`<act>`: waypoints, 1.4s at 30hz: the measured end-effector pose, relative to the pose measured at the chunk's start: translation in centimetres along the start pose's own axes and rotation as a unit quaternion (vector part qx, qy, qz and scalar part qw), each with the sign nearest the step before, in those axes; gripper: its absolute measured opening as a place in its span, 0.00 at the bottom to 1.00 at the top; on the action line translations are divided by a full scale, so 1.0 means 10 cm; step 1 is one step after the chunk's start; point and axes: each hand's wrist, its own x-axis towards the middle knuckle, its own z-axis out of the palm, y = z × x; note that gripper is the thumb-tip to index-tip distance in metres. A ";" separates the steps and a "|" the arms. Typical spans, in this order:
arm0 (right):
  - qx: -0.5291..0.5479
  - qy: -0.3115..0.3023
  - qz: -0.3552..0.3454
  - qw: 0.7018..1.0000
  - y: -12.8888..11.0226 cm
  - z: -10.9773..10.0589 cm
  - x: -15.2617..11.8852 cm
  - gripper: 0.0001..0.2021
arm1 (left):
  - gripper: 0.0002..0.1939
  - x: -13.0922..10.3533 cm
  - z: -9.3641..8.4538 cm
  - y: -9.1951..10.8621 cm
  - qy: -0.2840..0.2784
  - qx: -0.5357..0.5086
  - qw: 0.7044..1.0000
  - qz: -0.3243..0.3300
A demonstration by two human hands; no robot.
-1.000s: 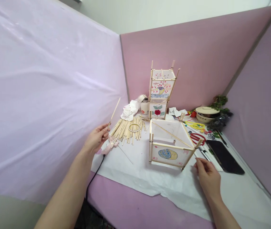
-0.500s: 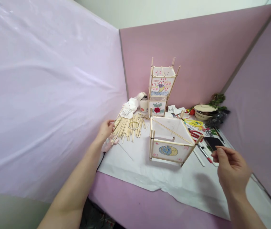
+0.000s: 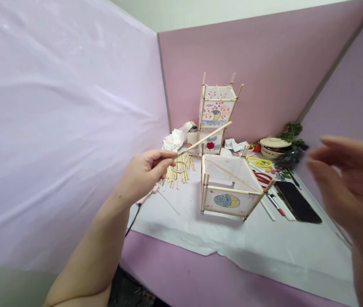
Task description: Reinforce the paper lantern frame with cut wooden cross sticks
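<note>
White-covered table (image 3: 184, 232): a stick (image 3: 207, 138) is pinched by the left hand (image 3: 146, 172); closure of the blurred right hand (image 3: 347, 183) cannot be told; the paper tower (image 3: 215, 113) could be toppled by careless swinging.

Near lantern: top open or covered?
Open: the near lantern has only a thin stick across its top, and its inside shows.

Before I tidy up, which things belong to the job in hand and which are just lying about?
Likely job things:
pale wooden stick in left hand
loose pale wooden sticks
boxy white-sided wooden frame

Probably lying about:
black rectangular phone
round cream lidded bowl
</note>
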 end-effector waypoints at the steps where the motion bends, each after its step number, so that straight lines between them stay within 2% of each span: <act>1: -0.019 -0.038 -0.106 0.993 -0.07 0.03 0.16 0.21 | 0.14 -0.02 0.02 0.11 -0.015 0.012 1.000 0.019; 2: -0.049 -0.076 -0.192 0.977 -0.13 0.08 0.30 0.21 | 0.14 -0.04 0.05 0.20 -0.028 0.021 0.999 0.038; 4: -0.087 -0.162 -0.281 0.942 -0.19 0.23 0.52 0.20 | 0.13 -0.06 0.10 0.33 -0.044 0.029 0.995 0.080; 6: -0.105 -0.246 -0.317 0.910 -0.19 0.39 0.66 0.14 | 0.12 -0.05 0.14 0.39 -0.055 0.022 0.993 0.106; 8: -0.103 -0.308 -0.326 0.888 -0.13 0.52 0.73 0.12 | 0.12 -0.03 0.19 0.36 -0.056 -0.009 0.993 0.102; 9: -0.097 -0.324 -0.320 0.885 -0.08 0.56 0.76 0.12 | 0.13 -0.01 0.23 0.32 -0.046 -0.037 0.994 0.093; 11: -0.079 -0.327 -0.277 0.900 0.02 0.60 0.82 0.14 | 0.20 0.01 0.35 0.19 -0.001 -0.109 0.992 0.071; 13: -0.041 -0.320 -0.187 0.928 0.13 0.61 0.88 0.15 | 0.27 0.02 0.56 0.03 0.044 -0.160 0.985 0.050; 15: 0.015 -0.344 -0.084 0.935 0.20 0.63 0.92 0.15 | 0.26 0.00 0.82 -0.11 0.039 -0.153 0.987 0.007; 16: 0.041 -0.371 -0.046 0.927 0.22 0.66 0.93 0.15 | 0.26 -0.02 0.95 -0.17 0.021 -0.139 0.990 -0.013; 18: 0.059 -0.430 -0.014 0.901 0.25 0.73 0.92 0.15 | 0.21 -0.05 1.20 -0.25 0.023 -0.104 0.994 -0.007; 20: 0.032 -0.470 -0.024 0.882 0.27 0.83 0.89 0.14 | 0.14 -0.06 1.37 -0.29 0.033 -0.076 0.996 0.021; 22: -0.009 -0.491 -0.045 0.870 0.30 0.92 0.88 0.13 | 0.09 -0.05 1.45 -0.31 0.029 -0.057 0.997 0.044; 26: -0.064 -0.536 -0.080 0.838 0.37 1.04 0.89 0.12 | 0.09 -0.03 1.43 -0.34 -0.006 -0.042 0.997 0.070; 30: -0.090 -0.582 -0.075 0.805 0.36 1.07 0.91 0.12 | 0.09 0.00 1.32 -0.38 -0.035 -0.024 0.996 0.077; 34: -0.090 -0.599 -0.085 0.791 0.36 1.10 0.90 0.12 | 0.09 0.05 1.21 -0.45 -0.055 -0.016 0.994 0.090; 39: -0.113 -0.611 -0.129 0.773 0.42 1.18 0.86 0.11 | 0.10 0.15 1.06 -0.54 -0.075 -0.001 0.992 0.102; 42: -0.133 -0.617 -0.153 0.760 0.37 1.21 0.82 0.12 | 0.09 0.20 0.97 -0.60 -0.087 0.005 0.990 0.111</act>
